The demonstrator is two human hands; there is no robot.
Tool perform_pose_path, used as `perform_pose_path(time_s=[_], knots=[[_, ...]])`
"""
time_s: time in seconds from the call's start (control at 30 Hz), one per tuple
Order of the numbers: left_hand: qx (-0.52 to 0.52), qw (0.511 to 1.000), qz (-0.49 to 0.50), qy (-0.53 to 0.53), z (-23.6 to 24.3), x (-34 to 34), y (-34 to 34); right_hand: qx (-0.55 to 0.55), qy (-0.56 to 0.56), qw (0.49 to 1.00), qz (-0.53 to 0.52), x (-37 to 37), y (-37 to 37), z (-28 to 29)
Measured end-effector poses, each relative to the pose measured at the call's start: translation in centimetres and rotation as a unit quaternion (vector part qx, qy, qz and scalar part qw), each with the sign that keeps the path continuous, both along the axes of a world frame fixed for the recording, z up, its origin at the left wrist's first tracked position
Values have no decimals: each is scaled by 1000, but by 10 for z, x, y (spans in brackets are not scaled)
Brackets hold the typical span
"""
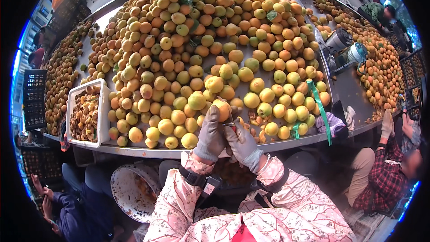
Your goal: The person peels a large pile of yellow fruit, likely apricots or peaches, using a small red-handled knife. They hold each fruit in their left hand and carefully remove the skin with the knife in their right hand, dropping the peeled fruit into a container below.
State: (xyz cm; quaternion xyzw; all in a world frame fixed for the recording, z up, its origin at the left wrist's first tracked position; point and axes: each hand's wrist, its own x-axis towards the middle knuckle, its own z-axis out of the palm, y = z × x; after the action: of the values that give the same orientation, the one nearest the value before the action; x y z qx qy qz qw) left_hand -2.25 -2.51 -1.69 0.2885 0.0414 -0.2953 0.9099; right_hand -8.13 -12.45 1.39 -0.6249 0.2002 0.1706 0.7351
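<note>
My left hand (209, 138), in a grey work glove, is closed around an orange-yellow apricot (221, 110) at the table's near edge. Close beside it, my gloved right hand (244, 145) grips a small knife (230, 124) with some red at its handle. The blade meets the apricot's near right side, though fingers partly cover it. A big heap of whole apricots (165, 80), yellow, green and orange, spreads over the metal table beyond both hands. Small cut bits of fruit (256, 119) lie just right of my right hand.
A white bin (104, 112) of brown pits or scraps stands at the left. Below the table edge is a stained white bucket (117, 183). A green strap (319, 110), a purple cloth (330, 122) and a lidded jar (354, 54) lie rightward. Other people sit at both sides.
</note>
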Motion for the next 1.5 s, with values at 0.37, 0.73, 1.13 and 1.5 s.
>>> perform_pose_path(time_s=[0.37,0.73,1.13,1.5], knots=[[307,924,-86,-208,17,32,40,-1,21,995,96,5,-22,22],[5,1000,18,-3,-11,8,13,-10,-20,999,23,-3,-1,-2],[197,963,-25,-182,-8,19,17,17,8,999,38,5,-12,7],[104,993,-16,-63,1,7,-3,-269,-193,944,17,-2,-3,-35]])
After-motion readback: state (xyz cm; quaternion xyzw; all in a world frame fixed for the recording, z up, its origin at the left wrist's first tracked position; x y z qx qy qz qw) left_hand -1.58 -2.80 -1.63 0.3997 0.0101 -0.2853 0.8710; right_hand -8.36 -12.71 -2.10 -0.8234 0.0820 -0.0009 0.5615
